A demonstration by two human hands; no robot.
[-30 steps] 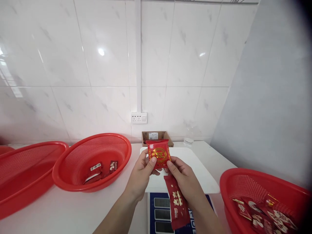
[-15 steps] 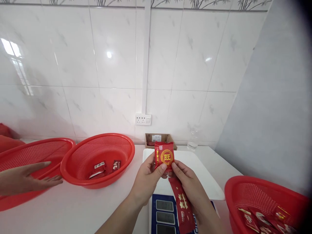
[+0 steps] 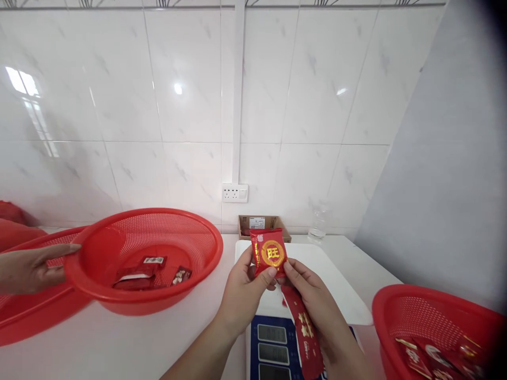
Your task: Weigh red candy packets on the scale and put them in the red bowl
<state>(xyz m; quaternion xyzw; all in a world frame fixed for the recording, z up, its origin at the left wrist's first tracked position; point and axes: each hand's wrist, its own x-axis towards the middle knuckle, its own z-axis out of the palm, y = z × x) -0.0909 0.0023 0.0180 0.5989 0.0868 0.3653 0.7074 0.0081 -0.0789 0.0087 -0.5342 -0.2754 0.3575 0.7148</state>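
Observation:
Above the scale's white platform, my left hand [image 3: 247, 282] is closed on a small red snack packet [image 3: 266, 249] with a round gold emblem. My right hand [image 3: 307, 290] pinches the same packet at its lower right corner. A long red wrapper [image 3: 307, 340] with gold print hangs down from under my right hand's fingers. Part of it is hidden by that hand. Below lies the weighing scale [image 3: 273, 333], with a blue panel and several small displays whose digits are too faint to read.
At the left, another person's hand [image 3: 31, 269] grips the rim of a red basket [image 3: 214, 248] holding a few packets. It overlaps a second red basket [image 3: 39, 330]. Another red basket [image 3: 380, 316] with packets stands right. A cardboard box [image 3: 283, 234] and clear container [image 3: 317, 229] are by the wall.
The other person's hand has closed on the middle-left basket, which has shifted left and tilted toward that hand. My hands hold the packet nearly where it was, turned slightly.

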